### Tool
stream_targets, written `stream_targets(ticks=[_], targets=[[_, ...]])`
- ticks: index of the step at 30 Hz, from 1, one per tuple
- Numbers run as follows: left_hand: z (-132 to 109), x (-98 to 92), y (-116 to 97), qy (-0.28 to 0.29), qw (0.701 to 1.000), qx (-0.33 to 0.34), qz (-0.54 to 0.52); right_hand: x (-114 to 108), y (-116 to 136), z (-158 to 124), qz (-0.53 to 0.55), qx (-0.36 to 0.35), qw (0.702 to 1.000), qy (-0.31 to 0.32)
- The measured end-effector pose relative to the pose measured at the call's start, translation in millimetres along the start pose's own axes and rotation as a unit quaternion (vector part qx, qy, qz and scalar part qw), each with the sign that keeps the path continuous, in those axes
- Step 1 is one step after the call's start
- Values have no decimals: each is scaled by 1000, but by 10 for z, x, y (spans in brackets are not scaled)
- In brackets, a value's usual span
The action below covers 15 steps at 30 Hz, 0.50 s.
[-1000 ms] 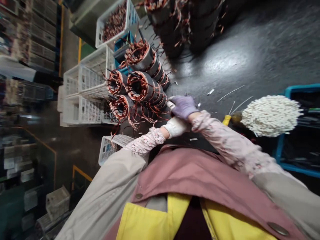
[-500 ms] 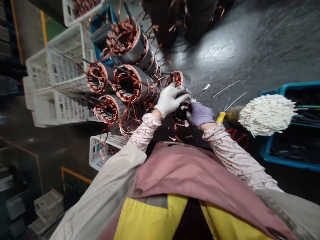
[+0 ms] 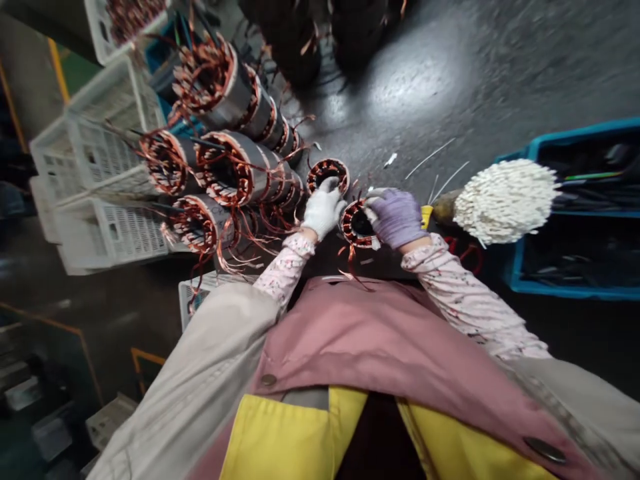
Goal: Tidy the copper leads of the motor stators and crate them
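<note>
A small stator with copper windings (image 3: 354, 227) stands on the dark bench right in front of me. My right hand (image 3: 396, 216), in a purple glove, is closed on its right side and top. In a white glove, my left hand (image 3: 323, 209) grips its left side, fingers curled. A second small stator (image 3: 327, 173) lies just behind my left hand. To the left, several bigger wound stators (image 3: 227, 167) lie stacked on their sides with loose copper leads hanging out.
White slotted crates (image 3: 95, 173) stand at the left, one at the top holding copper parts. A bundle of white sleeves (image 3: 503, 200) lies at the right beside a blue bin (image 3: 575, 220). Thin white strips (image 3: 435, 157) lie on the bench (image 3: 450, 80).
Both hands have moved from the stack of big stators to a small stator on the bench and closed on it. The view has shifted, so the stack sits further left.
</note>
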<state>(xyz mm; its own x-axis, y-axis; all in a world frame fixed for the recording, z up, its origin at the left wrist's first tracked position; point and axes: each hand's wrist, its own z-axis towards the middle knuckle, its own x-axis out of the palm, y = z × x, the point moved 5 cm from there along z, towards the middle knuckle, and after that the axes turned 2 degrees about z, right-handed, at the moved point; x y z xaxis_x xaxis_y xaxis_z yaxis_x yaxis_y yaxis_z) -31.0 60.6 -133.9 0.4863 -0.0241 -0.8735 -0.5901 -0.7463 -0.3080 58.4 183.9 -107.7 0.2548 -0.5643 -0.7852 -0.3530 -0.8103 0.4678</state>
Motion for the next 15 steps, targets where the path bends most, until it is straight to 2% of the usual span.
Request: stream_targets(ticks=[3, 6, 8, 10, 12, 13, 15], targets=[[-445, -113, -107, -70, 996, 0, -47, -19, -74, 9, 89, 23, 995, -35], [-581, -161, -350, -59, 998, 13, 5, -87, -197, -145, 144, 20, 983, -110], [-455, -192, -554, -14, 996, 46, 70, -97, -255, -283, 122, 18, 984, -131], [-238, -228, -734, 36, 988, 80, 125, -25, -268, -388, 75, 14, 992, -99], [-21, -253, -840, 78, 983, 79, 147, 88, -252, -443, 34, 3, 998, -60], [64, -262, -860, 87, 985, 60, 136, 140, -245, -451, 21, -2, 998, -53], [140, -242, -856, 106, 994, 12, 38, 225, -252, -436, 8, 1, 999, -52]])
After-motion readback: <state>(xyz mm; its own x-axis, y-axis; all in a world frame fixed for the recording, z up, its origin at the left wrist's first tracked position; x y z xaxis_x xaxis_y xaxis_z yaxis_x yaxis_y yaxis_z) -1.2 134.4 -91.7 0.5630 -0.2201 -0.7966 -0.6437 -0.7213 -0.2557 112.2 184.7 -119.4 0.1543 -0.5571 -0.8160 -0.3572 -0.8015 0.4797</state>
